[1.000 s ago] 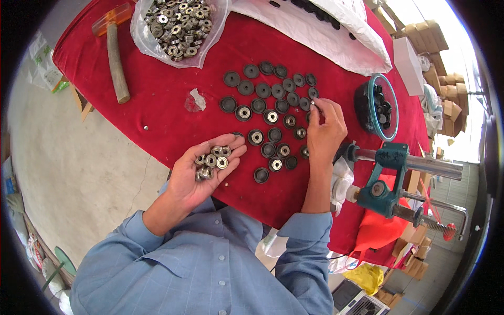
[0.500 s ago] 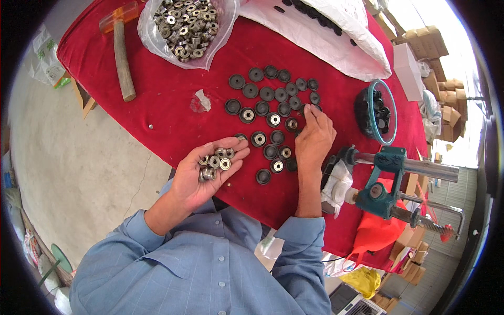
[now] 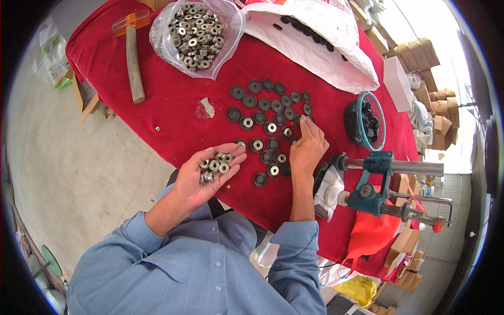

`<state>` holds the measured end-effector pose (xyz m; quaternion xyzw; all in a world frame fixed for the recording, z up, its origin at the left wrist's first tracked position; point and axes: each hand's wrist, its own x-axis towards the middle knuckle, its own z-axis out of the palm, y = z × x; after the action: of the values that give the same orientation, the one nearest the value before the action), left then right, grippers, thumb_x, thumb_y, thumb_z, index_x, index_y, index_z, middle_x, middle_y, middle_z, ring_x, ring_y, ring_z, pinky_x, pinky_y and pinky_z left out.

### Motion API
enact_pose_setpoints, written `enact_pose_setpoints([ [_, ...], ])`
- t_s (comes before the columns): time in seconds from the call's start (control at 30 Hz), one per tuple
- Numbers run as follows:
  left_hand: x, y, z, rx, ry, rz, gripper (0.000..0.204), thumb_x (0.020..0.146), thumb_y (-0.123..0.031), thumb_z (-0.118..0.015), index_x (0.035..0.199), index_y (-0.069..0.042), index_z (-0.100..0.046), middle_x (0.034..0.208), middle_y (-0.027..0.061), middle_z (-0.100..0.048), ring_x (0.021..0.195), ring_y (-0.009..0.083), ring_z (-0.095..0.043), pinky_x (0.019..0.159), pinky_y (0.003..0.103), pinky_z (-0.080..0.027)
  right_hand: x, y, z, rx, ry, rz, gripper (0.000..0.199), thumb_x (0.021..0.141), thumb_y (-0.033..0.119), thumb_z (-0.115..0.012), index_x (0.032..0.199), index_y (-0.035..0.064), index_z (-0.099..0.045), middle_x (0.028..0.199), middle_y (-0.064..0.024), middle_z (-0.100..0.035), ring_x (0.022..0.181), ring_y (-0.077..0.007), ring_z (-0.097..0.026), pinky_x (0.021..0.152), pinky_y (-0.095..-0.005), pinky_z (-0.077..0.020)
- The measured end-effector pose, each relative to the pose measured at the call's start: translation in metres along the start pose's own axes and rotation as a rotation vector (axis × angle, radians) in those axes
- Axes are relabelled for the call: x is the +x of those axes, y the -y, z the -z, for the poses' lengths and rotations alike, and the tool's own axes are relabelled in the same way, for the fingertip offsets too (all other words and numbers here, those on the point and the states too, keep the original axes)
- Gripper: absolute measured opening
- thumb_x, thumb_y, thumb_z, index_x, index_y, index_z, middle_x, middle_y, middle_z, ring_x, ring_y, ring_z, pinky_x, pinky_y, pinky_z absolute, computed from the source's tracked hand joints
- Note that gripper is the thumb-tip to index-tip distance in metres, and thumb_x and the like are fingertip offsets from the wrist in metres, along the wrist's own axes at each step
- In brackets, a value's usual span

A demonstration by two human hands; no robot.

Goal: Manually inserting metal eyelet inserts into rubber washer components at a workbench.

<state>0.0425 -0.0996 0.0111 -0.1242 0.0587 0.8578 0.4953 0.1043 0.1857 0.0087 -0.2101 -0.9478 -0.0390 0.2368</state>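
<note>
The left hand [image 3: 210,170], cupped open mid-frame, holds small metal rings [image 3: 214,166]. The right hand [image 3: 307,149], fingers together, presses black discs [image 3: 268,113] on the red surface [image 3: 173,105]. Filling discs seems underway; next needs a careful ring drop.

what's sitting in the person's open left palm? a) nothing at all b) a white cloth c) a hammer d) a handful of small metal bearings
d: the left hand is turned palm up and cups a small pile of silvery ring-shaped bearings, while the wooden-handled hammer lies apart on the red table cover.
</note>
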Motion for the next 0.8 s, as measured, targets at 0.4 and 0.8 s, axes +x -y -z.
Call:
enact_pose_setpoints([
  [0.4, 0.000, 0.001, -0.011, 0.061, -0.091, -0.017, 0.050, 0.111, -0.021, -0.041, 0.148, 0.012, -0.050, 0.159, 0.0288, -0.048, 0.148, 0.0406, -0.049, 0.120, 0.048, -0.049, 0.000, 0.011, 0.006, -0.078, 0.044, 0.072, 0.053, 0.078, -0.001, -0.071, 0.130, 0.0059, -0.073, 0.135, -0.0062, -0.070, 0.121, -0.0258, -0.063, 0.101, -0.0435, -0.0412],
  [0.8, 0.004, -0.002, -0.008, 0.084, -0.019, 0.045, 0.053, 0.110, -0.023, -0.044, 0.153, 0.008, -0.047, 0.158, 0.0236, -0.052, 0.145, 0.0341, -0.054, 0.120, 0.046, -0.047, -0.013, 0.076, 0.081, 0.647, 0.232, 0.166, 0.035, 0.092, 0.005, -0.067, 0.127, 0.0064, -0.072, 0.123, -0.0116, -0.070, 0.114, -0.0316, -0.066, 0.094, -0.0449, -0.0506],
])
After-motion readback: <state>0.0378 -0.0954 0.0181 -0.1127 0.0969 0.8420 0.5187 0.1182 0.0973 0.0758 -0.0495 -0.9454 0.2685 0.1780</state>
